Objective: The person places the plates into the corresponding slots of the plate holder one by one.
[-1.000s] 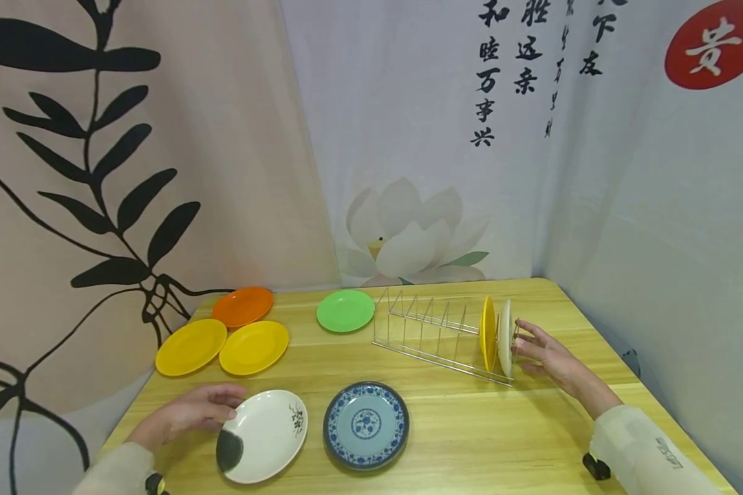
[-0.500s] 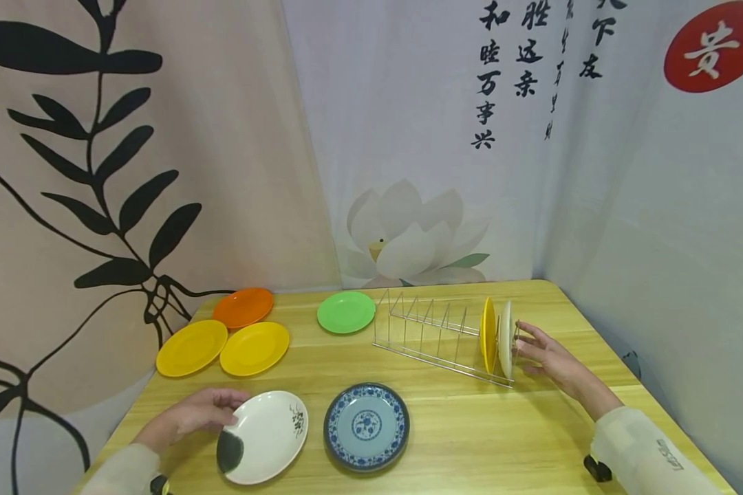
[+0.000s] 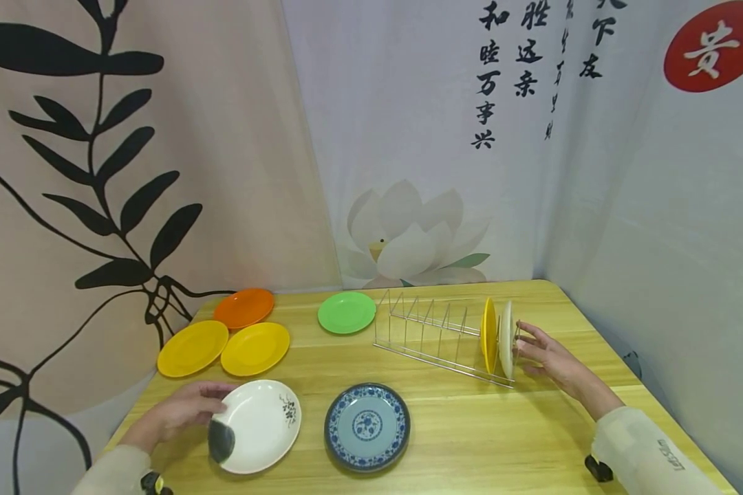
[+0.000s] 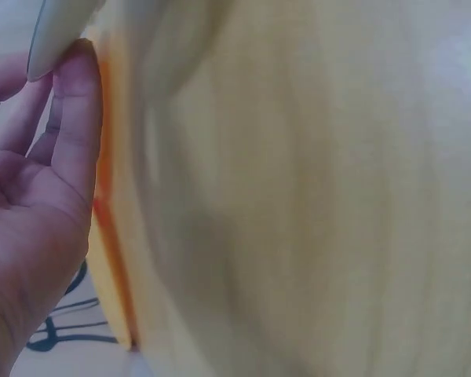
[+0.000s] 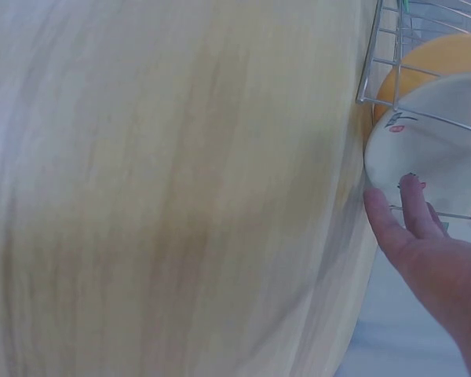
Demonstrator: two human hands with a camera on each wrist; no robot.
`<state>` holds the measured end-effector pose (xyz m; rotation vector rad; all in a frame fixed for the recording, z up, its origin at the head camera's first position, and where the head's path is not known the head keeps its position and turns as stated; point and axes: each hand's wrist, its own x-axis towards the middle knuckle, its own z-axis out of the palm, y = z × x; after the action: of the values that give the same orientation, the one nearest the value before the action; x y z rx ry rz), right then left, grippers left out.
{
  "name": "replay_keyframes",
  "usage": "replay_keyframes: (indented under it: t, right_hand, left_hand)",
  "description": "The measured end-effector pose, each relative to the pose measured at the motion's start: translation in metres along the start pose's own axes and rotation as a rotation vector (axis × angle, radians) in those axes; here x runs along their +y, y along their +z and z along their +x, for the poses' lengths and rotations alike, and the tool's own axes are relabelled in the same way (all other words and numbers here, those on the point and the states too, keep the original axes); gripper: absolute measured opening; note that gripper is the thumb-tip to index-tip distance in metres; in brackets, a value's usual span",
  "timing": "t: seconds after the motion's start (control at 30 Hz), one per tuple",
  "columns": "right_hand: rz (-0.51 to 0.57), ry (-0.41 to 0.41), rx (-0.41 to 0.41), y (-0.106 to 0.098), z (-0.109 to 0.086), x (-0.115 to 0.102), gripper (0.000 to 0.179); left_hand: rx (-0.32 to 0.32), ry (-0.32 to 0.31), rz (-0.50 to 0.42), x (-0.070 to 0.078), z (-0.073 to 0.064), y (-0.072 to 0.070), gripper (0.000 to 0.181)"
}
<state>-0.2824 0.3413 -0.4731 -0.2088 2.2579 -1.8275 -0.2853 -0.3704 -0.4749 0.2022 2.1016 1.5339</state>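
Observation:
My left hand (image 3: 182, 411) pinches the left rim of a white plate (image 3: 263, 426) with a dark grey patch and a small black plant print. In the left wrist view, the plate's edge (image 4: 59, 35) sits between thumb and fingers, above the table. At the right end of a wire plate rack (image 3: 433, 354), my right hand (image 3: 554, 361) reaches its fingers to another white plate (image 3: 506, 340) standing upright in a slot. The right wrist view shows those fingertips (image 5: 412, 188) against that plate's face. A yellow plate (image 3: 488, 335) stands upright beside it.
A blue patterned plate (image 3: 367, 427) lies at the front middle of the wooden table (image 3: 470, 440). Behind are a green plate (image 3: 347, 313), an orange plate (image 3: 244, 308) and two yellow plates (image 3: 192, 349), flat on the table. A printed curtain (image 3: 254, 172) hangs along the back.
My left hand has taken hold of the white plate's rim and moved it slightly up and left from where it lay. My right hand has stayed at the rack's right end.

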Motion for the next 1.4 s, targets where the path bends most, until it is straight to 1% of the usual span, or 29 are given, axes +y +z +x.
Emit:
replay_keyframes:
  t: [0.07, 0.2, 0.3, 0.4, 0.53, 0.67, 0.8, 0.97, 1.07, 1.2, 1.4]
  right_hand:
    - [-0.002, 0.000, 0.002, 0.000, 0.000, 0.001, 0.077]
    - [-0.006, 0.003, 0.008, -0.001, 0.000, 0.002, 0.077]
    - [-0.006, 0.010, 0.012, -0.001, -0.001, 0.002, 0.076]
    - [-0.007, 0.012, 0.013, 0.000, -0.001, 0.002, 0.076]
    - [-0.008, 0.010, 0.015, -0.001, -0.001, 0.003, 0.076]
    - [-0.002, 0.011, 0.017, 0.000, -0.002, 0.003, 0.077]
    - [0.003, 0.011, 0.013, 0.000, -0.002, 0.003, 0.077]
    - [0.014, 0.004, 0.010, 0.001, -0.002, 0.001, 0.076]
    - [0.020, 0.002, 0.009, 0.001, -0.001, 0.000, 0.076]
    - [0.018, 0.004, 0.007, 0.002, -0.001, -0.002, 0.076]
    - [0.011, 0.009, 0.010, 0.002, 0.000, -0.002, 0.076]
  left_hand:
    - [0.030, 0.007, 0.000, 0.004, -0.001, -0.003, 0.050]
    - [0.132, 0.008, 0.001, 0.015, -0.002, -0.004, 0.052]
    - [0.186, 0.039, -0.011, 0.023, -0.001, -0.004, 0.055]
    - [0.236, 0.057, -0.046, 0.031, 0.003, -0.002, 0.058]
    - [0.292, 0.060, -0.083, 0.040, 0.011, 0.003, 0.059]
    - [0.315, 0.087, -0.133, 0.049, 0.023, 0.010, 0.059]
    - [0.337, 0.127, -0.219, 0.061, 0.038, 0.018, 0.054]
    - [0.345, 0.175, -0.310, 0.078, 0.053, 0.030, 0.046]
    - [0.354, 0.188, -0.350, 0.089, 0.061, 0.037, 0.048]
    - [0.369, 0.189, -0.381, 0.101, 0.071, 0.046, 0.054]
    - [0.393, 0.211, -0.389, 0.117, 0.088, 0.061, 0.059]
